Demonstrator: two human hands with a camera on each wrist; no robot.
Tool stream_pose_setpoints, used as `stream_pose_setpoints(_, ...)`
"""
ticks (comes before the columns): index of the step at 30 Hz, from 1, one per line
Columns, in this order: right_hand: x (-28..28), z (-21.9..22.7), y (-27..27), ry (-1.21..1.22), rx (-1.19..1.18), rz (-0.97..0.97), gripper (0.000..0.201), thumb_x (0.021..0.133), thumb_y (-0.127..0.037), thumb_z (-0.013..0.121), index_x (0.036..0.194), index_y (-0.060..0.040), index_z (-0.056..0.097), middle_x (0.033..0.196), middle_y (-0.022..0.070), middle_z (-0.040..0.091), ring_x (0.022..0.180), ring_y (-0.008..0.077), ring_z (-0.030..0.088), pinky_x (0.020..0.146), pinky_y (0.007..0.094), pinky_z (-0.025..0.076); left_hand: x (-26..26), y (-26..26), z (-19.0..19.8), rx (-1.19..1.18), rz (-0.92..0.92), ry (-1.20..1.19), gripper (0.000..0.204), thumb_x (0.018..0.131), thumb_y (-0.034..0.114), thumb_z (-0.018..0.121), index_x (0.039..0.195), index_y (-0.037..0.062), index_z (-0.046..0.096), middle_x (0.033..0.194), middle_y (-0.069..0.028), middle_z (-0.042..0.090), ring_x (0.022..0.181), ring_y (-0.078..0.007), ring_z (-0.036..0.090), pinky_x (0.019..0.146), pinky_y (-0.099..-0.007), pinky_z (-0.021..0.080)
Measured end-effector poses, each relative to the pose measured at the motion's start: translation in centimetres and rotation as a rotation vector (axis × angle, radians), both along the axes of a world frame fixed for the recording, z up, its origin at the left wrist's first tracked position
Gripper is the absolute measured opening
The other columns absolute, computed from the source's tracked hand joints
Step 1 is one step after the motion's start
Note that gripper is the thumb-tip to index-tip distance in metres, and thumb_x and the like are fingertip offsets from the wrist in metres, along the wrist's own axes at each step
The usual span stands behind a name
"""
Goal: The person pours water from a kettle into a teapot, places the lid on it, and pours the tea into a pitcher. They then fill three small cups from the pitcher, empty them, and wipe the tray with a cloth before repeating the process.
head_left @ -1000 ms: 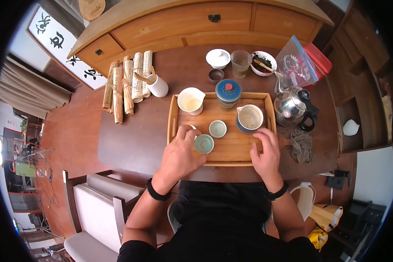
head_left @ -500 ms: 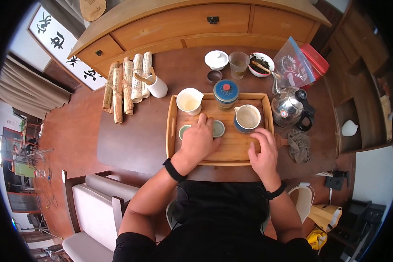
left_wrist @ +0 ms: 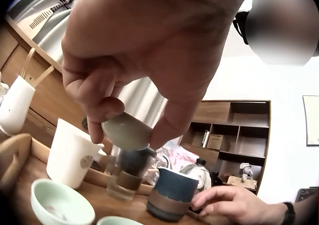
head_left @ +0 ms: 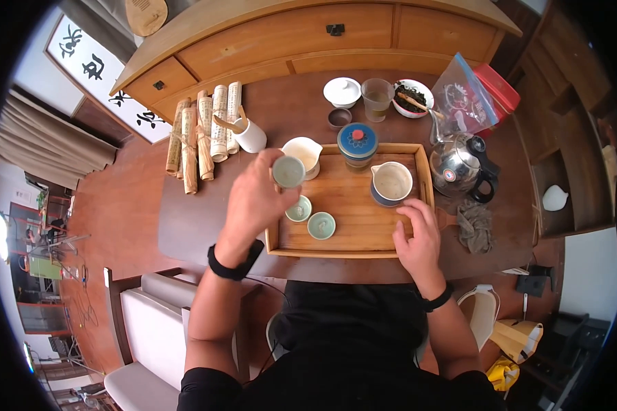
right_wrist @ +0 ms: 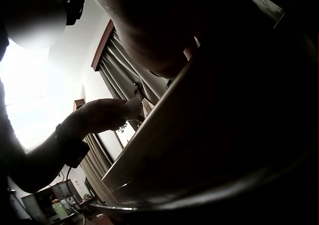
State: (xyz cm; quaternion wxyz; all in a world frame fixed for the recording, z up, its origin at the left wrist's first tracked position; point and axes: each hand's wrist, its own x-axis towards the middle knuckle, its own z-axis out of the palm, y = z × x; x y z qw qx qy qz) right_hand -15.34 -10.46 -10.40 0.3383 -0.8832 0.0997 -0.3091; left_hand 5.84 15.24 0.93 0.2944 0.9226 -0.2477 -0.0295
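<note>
My left hand [head_left: 250, 198] pinches a small pale green teacup [head_left: 288, 171] by its sides, up in the air over the tray's left side. In the left wrist view this teacup [left_wrist: 127, 131] is tilted between thumb and fingers. Two matching teacups, one further back [head_left: 298, 208] and one nearer me [head_left: 321, 225], stand on the wooden tray [head_left: 363, 236]. A white pitcher [head_left: 310, 149] is behind the held cup, partly covered by it. My right hand [head_left: 419, 240] lies at the tray's front right with loosely bent fingers, fingertips close to the blue pitcher [head_left: 384, 194].
A blue-lidded jar [head_left: 358, 142] stands at the tray's back edge. Right of the tray are a steel kettle [head_left: 453, 168] and a grey cloth [head_left: 474, 226]. Behind sit a white lidded bowl [head_left: 342, 92], a clear cup [head_left: 377, 99] and a bowl of tea leaves [head_left: 412, 98]. Bamboo scrolls [head_left: 204, 133] lie back left.
My left hand reached over to the middle teacup, picked it up off the tray and carried it up and left. My right hand has stayed by the blue pitcher.
</note>
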Motion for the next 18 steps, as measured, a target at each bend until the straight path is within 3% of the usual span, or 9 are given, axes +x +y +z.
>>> stream_pose_setpoints(2,-0.4,0.0,0.1,0.006,0.003,-0.004,0.029,0.091,0.000,0.076,0.119,-0.0016,0.072,0.131,0.0162,0.071,0.120,0.0406,0.069,0.103,0.0484,0.058,1.6,0.0,-0.4,-0.004,-0.039,-0.128,0.057,0.085,0.023,0.090,0.135,0.0057,0.070,0.122,-0.0232,0.079,0.113,-0.0421,0.077,0.094,-0.0513,0.062)
stream_pose_setpoints(7,-0.2,-0.4,-0.1,0.001,-0.002,0.003,0.026,0.091,0.000,0.076,0.117,-0.0015,0.073,0.130,0.0159,0.072,0.120,0.0407,0.070,0.103,0.0485,0.058,3.4,-2.2,-0.8,0.095,-0.062,-0.230,0.060,0.081,0.016,0.089,0.138,0.0087,0.071,0.124,-0.0186,0.072,0.111,-0.0421,0.076,0.093,-0.0510,0.063)
stream_pose_setpoints(9,-0.1,-0.3,-0.1,0.004,-0.010,0.000,0.027,0.091,0.000,0.077,0.117,-0.0015,0.073,0.130,0.0161,0.072,0.119,0.0407,0.070,0.102,0.0485,0.058,2.9,-3.1,-0.1,0.236,-0.076,-0.386,0.062,0.081,0.015,0.088,0.140,0.0098,0.069,0.123,-0.0179,0.070,0.109,-0.0424,0.076,0.091,-0.0508,0.064)
stream_pose_setpoints(13,-0.1,-0.3,-0.1,-0.001,-0.008,0.002,0.027,0.090,0.000,0.077,0.117,-0.0016,0.073,0.129,0.0164,0.072,0.118,0.0407,0.070,0.102,0.0486,0.059,0.6,-3.6,1.8,0.097,-0.103,-0.418,0.062,0.085,0.016,0.087,0.143,0.0108,0.067,0.126,-0.0212,0.072,0.111,-0.0442,0.075,0.094,-0.0502,0.063)
stream_pose_setpoints(16,-0.2,-0.5,-0.2,0.004,-0.012,0.006,0.027,0.090,0.001,0.077,0.117,-0.0016,0.073,0.129,0.0165,0.072,0.118,0.0405,0.070,0.101,0.0488,0.059,-2.0,-3.4,1.0,-0.042,-0.113,-0.297,0.060,0.087,0.019,0.089,0.141,0.0070,0.066,0.128,-0.0210,0.074,0.113,-0.0434,0.076,0.093,-0.0516,0.062)
stream_pose_setpoints(18,-0.1,-0.3,-0.1,0.008,-0.005,0.006,0.027,0.090,0.001,0.077,0.117,-0.0015,0.073,0.129,0.0163,0.072,0.118,0.0405,0.070,0.101,0.0486,0.059,-3.7,-3.5,0.0,0.107,-0.110,0.041,0.060,0.088,0.024,0.092,0.138,0.0038,0.067,0.128,-0.0201,0.076,0.113,-0.0428,0.076,0.093,-0.0529,0.062)
